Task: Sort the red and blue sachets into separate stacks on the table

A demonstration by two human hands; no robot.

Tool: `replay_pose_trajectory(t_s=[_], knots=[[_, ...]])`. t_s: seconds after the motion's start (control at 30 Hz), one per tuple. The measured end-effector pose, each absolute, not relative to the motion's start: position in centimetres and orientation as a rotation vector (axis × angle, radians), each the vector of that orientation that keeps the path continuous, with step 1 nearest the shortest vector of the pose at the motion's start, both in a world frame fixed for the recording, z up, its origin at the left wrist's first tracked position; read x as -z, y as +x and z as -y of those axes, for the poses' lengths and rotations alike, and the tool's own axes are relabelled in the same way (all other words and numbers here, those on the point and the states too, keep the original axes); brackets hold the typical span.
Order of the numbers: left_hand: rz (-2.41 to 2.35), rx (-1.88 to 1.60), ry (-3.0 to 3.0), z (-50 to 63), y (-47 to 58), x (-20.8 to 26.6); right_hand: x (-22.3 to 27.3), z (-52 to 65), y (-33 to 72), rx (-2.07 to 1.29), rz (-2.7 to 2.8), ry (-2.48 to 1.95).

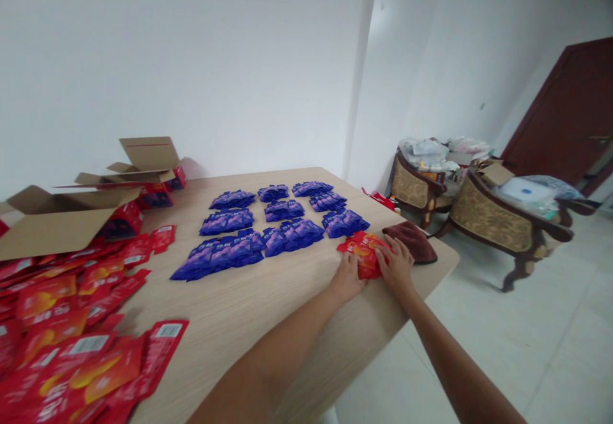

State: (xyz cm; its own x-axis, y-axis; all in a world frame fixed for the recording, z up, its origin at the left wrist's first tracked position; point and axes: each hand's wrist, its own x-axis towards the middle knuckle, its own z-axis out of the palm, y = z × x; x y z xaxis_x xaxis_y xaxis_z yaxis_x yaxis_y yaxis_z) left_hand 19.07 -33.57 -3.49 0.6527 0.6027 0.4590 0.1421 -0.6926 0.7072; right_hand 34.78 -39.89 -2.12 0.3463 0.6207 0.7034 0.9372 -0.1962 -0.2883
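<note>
At the table's far right edge: both hands are pressing on a small stack of red packets (363,250), just left of a dark brown cloth (412,240).
Right hand (396,263): lying flat over the stack's right side, fingers loosely spread and curved — resting on top rather than clamping around it.
Left hand (345,280): touching the stack's near-left edge with its fingertips; how far they are curling under is hidden, so I cannot tell whether it is gripping.
Step in hand: the two hands appear to be squaring up or setting down a red bundle beside the sorted rows — a judgement from the pose only.
Next move: it would call for keeping the slippery packets aligned while the hands are letting go, and staying clear of the table edge close by.
Nearby: blue packets (272,226) are lying in neat fanned groups just left of the stack on the wooden table (268,309).
Further out: loose red packets (71,341) are heaped at the near left, with open cardboard boxes (90,204) behind them.
Beyond the table: cluttered wooden armchairs (483,213) are standing on the tiled floor.
</note>
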Motion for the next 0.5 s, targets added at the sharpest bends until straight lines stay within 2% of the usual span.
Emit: replay_pose_trajectory(t_s=[0.2, 0.5], knots=[[-0.553, -0.980, 2.180, 33.6, 19.0, 3.7, 1.5, 41.6, 32.7, 0.791, 1.520, -1.946], [-0.665, -0.966, 2.280, 33.6, 18.8, 3.5, 1.4, 42.4, 31.8, 0.880, 1.551, -1.931]])
